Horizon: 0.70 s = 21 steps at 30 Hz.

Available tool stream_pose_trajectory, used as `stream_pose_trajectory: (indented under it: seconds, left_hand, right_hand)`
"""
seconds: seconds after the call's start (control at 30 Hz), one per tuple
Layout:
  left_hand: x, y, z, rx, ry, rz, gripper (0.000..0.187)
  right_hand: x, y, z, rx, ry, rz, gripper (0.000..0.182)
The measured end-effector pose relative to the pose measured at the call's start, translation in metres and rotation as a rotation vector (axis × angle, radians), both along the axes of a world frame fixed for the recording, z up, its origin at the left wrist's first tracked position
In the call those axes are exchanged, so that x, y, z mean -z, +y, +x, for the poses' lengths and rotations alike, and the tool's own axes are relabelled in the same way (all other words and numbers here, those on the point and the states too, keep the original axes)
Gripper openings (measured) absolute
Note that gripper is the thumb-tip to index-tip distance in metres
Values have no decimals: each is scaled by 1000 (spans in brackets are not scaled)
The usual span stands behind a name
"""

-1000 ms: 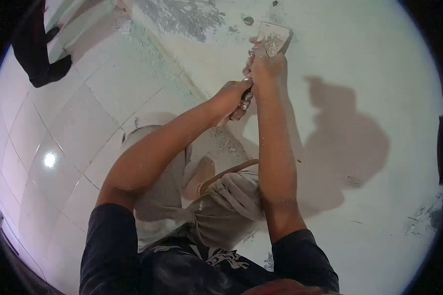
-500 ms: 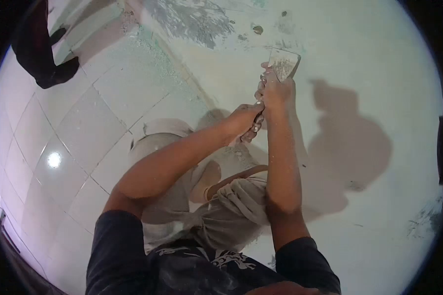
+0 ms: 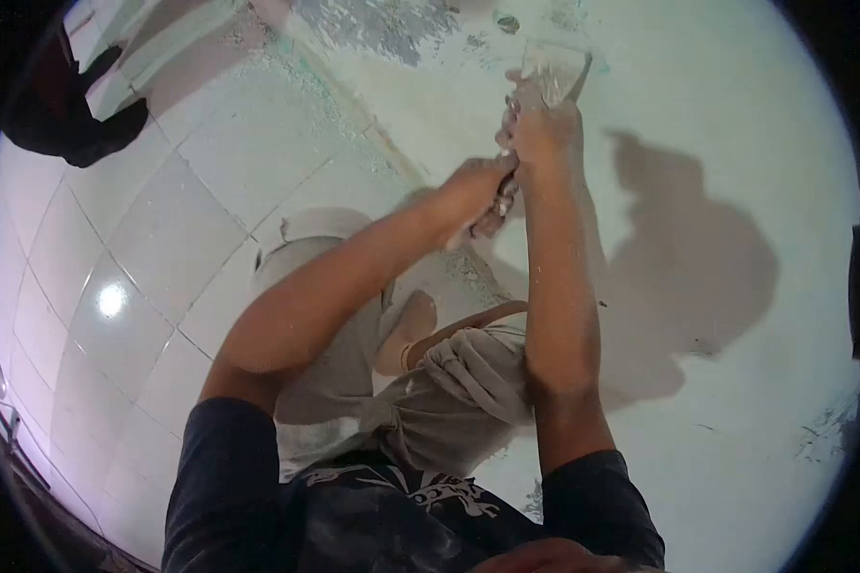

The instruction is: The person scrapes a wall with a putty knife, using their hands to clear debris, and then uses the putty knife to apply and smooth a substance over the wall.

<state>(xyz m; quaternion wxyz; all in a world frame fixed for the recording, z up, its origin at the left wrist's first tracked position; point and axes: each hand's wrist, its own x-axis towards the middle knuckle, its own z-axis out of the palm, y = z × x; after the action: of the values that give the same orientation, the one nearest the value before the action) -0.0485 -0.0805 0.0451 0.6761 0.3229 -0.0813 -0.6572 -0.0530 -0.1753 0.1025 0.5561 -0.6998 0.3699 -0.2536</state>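
A scraper with a flat, whitish, dust-smeared blade point(image 3: 556, 74) lies against the pale wall near the top of the head view. My right hand point(image 3: 545, 126) is closed around it just below the blade. Lower down, my left hand point(image 3: 480, 196) also grips, with its fingers wrapped around the handle end. Most of the handle is hidden by both hands. White dust coats the fingers. Just beyond the blade, the wall point(image 3: 698, 105) carries a small dark hole point(image 3: 506, 22) and a rough grey patch point(image 3: 382, 27).
Tiled floor point(image 3: 172, 229) spreads to the left, with crumbs of debris point(image 3: 306, 86) along the wall's foot. A dark shape like a leg and foot point(image 3: 76, 134) stands at upper left. My bent leg in dusty trousers point(image 3: 459, 411) is below. A shadow point(image 3: 698, 258) falls on the wall.
Both hands and the scraper have moved farther up the view, slightly to the right, with the blade nearer the hole. The grip looks the same. The dark leg-like shape has shifted slightly left.
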Motion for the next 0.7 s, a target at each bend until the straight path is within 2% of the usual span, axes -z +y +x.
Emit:
stream_pose_trajectory:
  seconds: [0.1,0.23,0.27,0.47,0.57,0.63,0.7]
  left_hand:
    - [-2,-1,-10,-11,-53,18,41]
    - [12,-11,7,-43,-95,33,41]
    - [15,-7,3,-49,-56,19,40]
    - [-3,-1,9,-2,-94,21,42]
    - [-16,9,20,35,-67,44,44]
    - [-21,2,19,-53,-42,29,45]
    - [-24,5,8,-32,-4,31,44]
  right_hand:
    - [5,-2,-15,-16,-20,11,20]
    - [7,-5,8,-49,0,-83,20]
    - [8,-4,9,-8,-8,-13,21]
    - [-2,-1,2,-43,-69,28,22]
    - [-21,11,14,-48,40,-22,25]
    - [-32,16,21,-26,66,-22,26]
    - [-26,7,12,-31,56,-43,25]
